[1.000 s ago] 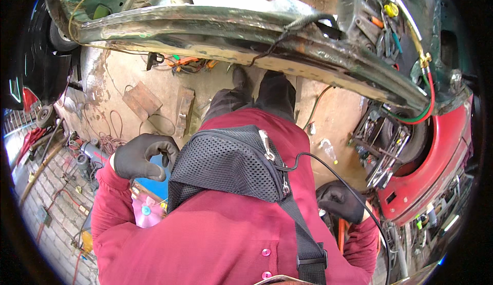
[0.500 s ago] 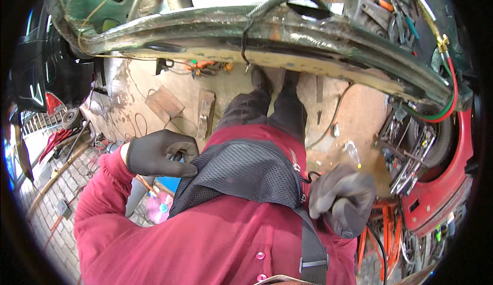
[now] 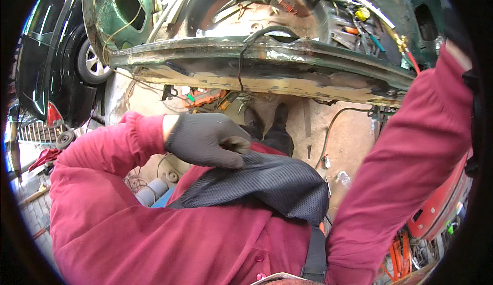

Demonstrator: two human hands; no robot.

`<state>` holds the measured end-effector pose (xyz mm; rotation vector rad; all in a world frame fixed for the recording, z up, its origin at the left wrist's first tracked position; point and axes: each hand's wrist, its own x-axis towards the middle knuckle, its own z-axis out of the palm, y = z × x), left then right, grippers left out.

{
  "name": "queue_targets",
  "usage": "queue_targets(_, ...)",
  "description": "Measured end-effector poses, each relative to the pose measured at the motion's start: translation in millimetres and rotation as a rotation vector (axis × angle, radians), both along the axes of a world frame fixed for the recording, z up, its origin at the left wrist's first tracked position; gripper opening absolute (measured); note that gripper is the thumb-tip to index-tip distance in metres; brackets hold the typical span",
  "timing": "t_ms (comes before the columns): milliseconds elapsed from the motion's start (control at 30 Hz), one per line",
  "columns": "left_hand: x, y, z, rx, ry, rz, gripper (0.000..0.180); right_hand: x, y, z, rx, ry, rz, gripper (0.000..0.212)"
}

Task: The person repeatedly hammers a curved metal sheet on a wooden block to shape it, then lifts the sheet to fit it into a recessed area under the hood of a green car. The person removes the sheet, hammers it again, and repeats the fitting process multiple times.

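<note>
My left hand (image 3: 208,141), in a dark grey knit glove, is closed on the upper edge of a black mesh bag (image 3: 257,185). The bag lies across my front on a black strap (image 3: 314,254), its mesh creased beside my fingers. On the other side my right arm (image 3: 400,172) is stretched up and away toward the far right. A strip of bare wrist shows at its end; the dark glove beyond merges with the black rim of the view, so its fingers cannot be made out.
A stripped green car body (image 3: 257,53) spans the far side, a black hose (image 3: 241,53) hanging over its edge. Pliers and other tools (image 3: 362,30) lie inside it at right. A black car (image 3: 56,53) stands left, a red panel (image 3: 436,203) right. Orange tools (image 3: 208,97) lie on the floor.
My right hand has gone from beside the bag out to the far upper right. My left hand, still on the bag's edge, has moved right and slightly up. The view has shifted.
</note>
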<state>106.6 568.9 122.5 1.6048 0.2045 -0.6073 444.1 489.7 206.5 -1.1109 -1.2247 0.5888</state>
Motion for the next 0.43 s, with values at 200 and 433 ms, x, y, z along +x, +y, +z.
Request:
queue_targets(200,24.0,-0.1,27.6,0.01,-0.097,-0.143,0.022,-52.0,18.6,12.9,-0.33,-0.421,0.347,0.022)
queue_targets(433,-27.2,60.3,-20.2,0.031,-0.261,0.126,0.034,-129.5,45.3,-44.4,-0.337,-0.334,0.72,0.015)
